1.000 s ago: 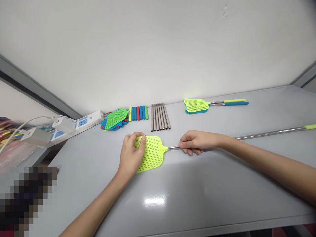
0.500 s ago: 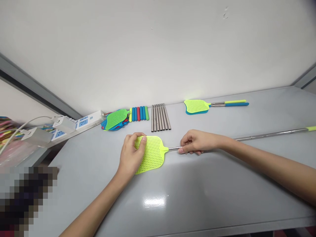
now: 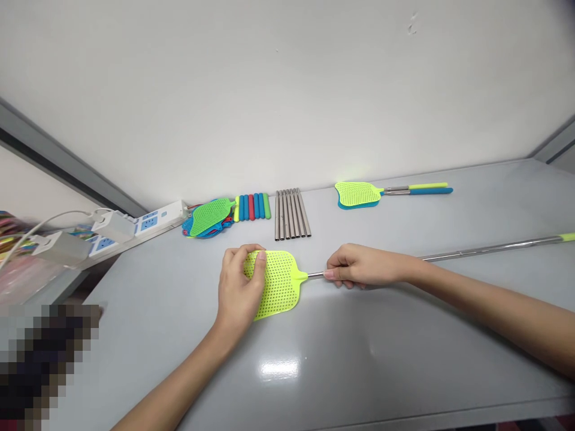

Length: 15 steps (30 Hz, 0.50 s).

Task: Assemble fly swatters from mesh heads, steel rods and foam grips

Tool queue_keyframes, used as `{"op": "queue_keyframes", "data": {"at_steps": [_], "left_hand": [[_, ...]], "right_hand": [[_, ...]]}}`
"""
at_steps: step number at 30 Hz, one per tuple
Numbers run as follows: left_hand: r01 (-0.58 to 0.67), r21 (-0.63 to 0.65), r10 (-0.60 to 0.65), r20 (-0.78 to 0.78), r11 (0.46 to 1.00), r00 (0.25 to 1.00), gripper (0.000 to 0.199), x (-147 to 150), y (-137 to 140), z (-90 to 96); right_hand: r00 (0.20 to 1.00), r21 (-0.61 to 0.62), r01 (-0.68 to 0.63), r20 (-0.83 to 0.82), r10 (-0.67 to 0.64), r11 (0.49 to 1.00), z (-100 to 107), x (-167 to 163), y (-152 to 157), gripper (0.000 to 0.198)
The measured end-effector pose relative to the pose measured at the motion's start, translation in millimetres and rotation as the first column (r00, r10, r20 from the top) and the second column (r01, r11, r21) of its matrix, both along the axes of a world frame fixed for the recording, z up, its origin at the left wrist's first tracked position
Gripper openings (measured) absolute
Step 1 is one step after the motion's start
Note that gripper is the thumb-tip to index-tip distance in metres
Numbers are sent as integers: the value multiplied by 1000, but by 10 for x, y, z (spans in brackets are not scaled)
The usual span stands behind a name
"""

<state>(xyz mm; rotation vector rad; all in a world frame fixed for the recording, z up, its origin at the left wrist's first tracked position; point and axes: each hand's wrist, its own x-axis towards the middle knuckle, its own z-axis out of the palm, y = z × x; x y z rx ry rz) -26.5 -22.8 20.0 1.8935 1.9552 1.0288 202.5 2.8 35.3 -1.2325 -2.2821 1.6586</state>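
Note:
A yellow-green fly swatter [image 3: 281, 284] with a perforated head lies across the middle of the table. My left hand [image 3: 242, 287] grips the far left edge of its head, thumb on top. Close to the neck, my right hand [image 3: 354, 266] pinches the thin metal rod between thumb and fingers. The extended rod runs on past my right wrist to a yellow-green grip [image 3: 568, 237] at the right edge of the view. Part of the rod is hidden behind my right hand and wrist.
Along the wall lie several stacked swatter heads [image 3: 211, 216], several coloured grips [image 3: 251, 207], several metal tubes [image 3: 292, 214] and two swatters with handles [image 3: 359, 193]. A power strip [image 3: 153, 224] with plugged-in adapters sits at the left on the grey table [image 3: 359, 371].
My right hand has slid slightly left along the rod, nearer the swatter's neck. The rod shows a little lower in the view. My left hand keeps its hold.

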Motion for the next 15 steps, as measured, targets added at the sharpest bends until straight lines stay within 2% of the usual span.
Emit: {"op": "queue_keyframes", "data": {"at_steps": [8,15], "left_hand": [[16,52,-17,20,999,1000,18,55,-47,14],[16,43,-17,18,999,1000,19,57,-60,1]], "right_hand": [[998,-87,-34,-48,30,996,-40,5,18,42],[997,-114,-44,-66,37,992,-66,4,31,39]]}}
